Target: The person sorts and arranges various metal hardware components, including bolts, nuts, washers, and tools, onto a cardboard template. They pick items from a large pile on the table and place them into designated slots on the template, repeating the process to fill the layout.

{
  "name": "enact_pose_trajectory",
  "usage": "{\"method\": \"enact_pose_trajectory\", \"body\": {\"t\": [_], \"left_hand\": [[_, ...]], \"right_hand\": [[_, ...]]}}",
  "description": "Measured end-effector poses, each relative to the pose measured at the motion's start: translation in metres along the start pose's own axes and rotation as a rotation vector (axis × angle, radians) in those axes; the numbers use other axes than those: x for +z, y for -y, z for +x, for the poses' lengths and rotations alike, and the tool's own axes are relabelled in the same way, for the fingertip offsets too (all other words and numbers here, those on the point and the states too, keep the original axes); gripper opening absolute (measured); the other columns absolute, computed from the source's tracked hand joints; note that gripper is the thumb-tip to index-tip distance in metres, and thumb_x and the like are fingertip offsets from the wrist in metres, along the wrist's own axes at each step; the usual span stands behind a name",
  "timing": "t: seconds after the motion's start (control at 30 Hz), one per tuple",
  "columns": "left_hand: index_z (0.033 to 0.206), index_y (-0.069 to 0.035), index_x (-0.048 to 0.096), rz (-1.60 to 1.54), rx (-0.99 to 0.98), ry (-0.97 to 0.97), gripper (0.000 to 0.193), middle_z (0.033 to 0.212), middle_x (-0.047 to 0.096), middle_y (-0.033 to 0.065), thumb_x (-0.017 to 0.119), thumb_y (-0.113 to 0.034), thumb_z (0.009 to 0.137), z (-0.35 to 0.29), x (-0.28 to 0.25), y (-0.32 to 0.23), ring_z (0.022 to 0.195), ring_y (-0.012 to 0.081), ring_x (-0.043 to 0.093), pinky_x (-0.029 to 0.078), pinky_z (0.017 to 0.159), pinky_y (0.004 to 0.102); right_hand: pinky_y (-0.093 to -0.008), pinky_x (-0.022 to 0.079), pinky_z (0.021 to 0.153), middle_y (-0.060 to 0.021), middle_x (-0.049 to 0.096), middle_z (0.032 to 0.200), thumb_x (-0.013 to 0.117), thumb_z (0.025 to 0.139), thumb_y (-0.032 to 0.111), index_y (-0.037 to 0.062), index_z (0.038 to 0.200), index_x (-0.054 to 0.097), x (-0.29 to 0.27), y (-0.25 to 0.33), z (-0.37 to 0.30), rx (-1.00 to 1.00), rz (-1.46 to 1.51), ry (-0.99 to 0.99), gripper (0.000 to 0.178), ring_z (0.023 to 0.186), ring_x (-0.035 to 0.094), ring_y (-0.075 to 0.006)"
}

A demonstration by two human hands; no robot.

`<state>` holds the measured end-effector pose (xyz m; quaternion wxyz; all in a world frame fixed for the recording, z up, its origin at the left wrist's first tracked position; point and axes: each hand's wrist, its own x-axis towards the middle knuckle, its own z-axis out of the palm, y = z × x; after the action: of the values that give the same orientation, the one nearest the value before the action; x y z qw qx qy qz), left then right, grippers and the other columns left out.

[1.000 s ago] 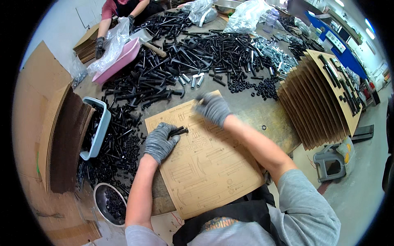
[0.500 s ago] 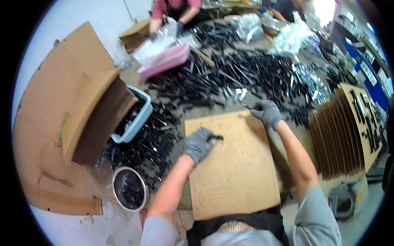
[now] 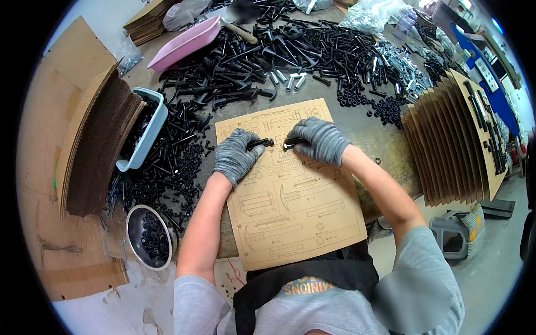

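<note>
— What stands at the far left?
— A stack of brown cardboard (image 3: 92, 156), set on edge. Right of it come a metal bowl (image 3: 135, 231), with small black parts (image 3: 155, 237) inside, and a light blue bin (image 3: 151, 139). Loose black hardware (image 3: 167, 181) covers the desk (image 3: 385, 148) beside the bin, and farther back a pink tub (image 3: 187, 44) sits tilted.
— And the left hand (image 3: 237, 157)?
— Gloved in grey, over the upper left part of a printed cardboard sheet (image 3: 301, 229). Its fingers are closed on a few black bolts (image 3: 261, 143), whose ends point right.
— Where does the sheet lie?
— In front of the person, slightly turned, its near edge at the black apron (image 3: 307, 290). Line drawings of hardware cover it.
— How about the right hand (image 3: 319, 139)?
— Gloved too, over the sheet's upper right part, its fingers pinched on a second bunch of bolts (image 3: 293, 143). The two bunches face each other, apart by a narrow gap; whether either touches the sheet, one cannot tell.
— And farther right?
— Black nuts (image 3: 385, 110) in a cluster, silver hardware (image 3: 393, 67) behind them, then a fanned row of cardboard panels (image 3: 441, 145) standing upright.
</note>
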<state>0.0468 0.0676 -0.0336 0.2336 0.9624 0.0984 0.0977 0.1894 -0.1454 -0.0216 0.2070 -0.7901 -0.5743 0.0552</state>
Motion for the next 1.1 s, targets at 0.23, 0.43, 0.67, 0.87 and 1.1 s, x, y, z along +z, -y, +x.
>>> {"method": "enact_pose_trajectory", "body": {"t": [0.23, 0.43, 0.67, 0.87, 1.1], "left_hand": [[0.097, -0.008, 0.068, -0.010, 0.029, -0.029, 0.030, 0.092, 0.064, 0.0103, 0.074, -0.028, 0.076, -0.001, 0.001, -0.001, 0.085, 0.0277, 0.063, 0.052, 0.076, 0.0366], [0.098, -0.009, 0.069, -0.005, 0.042, -0.040, 0.029, 0.090, 0.064, 0.0102, 0.073, -0.028, 0.076, 0.002, 0.003, -0.002, 0.085, 0.0275, 0.063, 0.052, 0.076, 0.0368], [0.098, -0.010, 0.068, -0.007, 0.040, -0.043, 0.024, 0.092, 0.063, 0.0091, 0.070, -0.025, 0.079, -0.003, 0.006, -0.003, 0.089, 0.0276, 0.062, 0.050, 0.077, 0.0380], [0.099, -0.013, 0.068, 0.052, 0.075, -0.066, 0.027, 0.093, 0.061, 0.0090, 0.065, -0.032, 0.080, -0.004, 0.009, -0.004, 0.092, 0.0279, 0.060, 0.048, 0.082, 0.0393], [0.118, -0.009, 0.060, 0.016, -0.078, -0.376, 0.042, 0.116, 0.060, 0.0128, 0.063, -0.032, 0.084, -0.064, -0.005, 0.020, 0.112, 0.0299, 0.056, 0.044, 0.097, 0.0396]], "right_hand": [[-0.0387, 0.050, 0.080, -0.0085, 0.063, 0.097, 0.068, 0.080, 0.032, 0.0138, 0.104, 0.068, 0.015, 0.011, -0.012, 0.159, -0.103, -0.112, 0.030, 0.090, 0.062, -0.0267], [-0.0378, 0.051, 0.075, -0.0092, 0.062, 0.092, 0.069, 0.081, 0.028, 0.0108, 0.102, 0.069, 0.025, 0.011, 0.013, 0.091, -0.027, -0.216, 0.027, 0.084, 0.062, -0.0286], [-0.0389, 0.050, 0.075, -0.0103, 0.061, 0.092, 0.065, 0.082, 0.024, 0.0120, 0.098, 0.069, 0.029, 0.012, 0.012, 0.104, 0.035, -0.229, 0.020, 0.086, 0.061, -0.0297], [-0.0409, 0.049, 0.069, -0.0114, 0.059, 0.087, 0.068, 0.079, 0.018, 0.0095, 0.094, 0.069, 0.029, 0.018, 0.011, 0.070, 0.038, -0.291, 0.017, 0.079, 0.060, -0.0315], [-0.0327, 0.050, 0.068, -0.0084, 0.062, 0.092, 0.070, 0.078, 0.010, 0.0084, 0.112, 0.065, 0.024, 0.013, -0.010, 0.122, 0.225, -0.485, 0.034, 0.076, 0.060, -0.0217]]}}
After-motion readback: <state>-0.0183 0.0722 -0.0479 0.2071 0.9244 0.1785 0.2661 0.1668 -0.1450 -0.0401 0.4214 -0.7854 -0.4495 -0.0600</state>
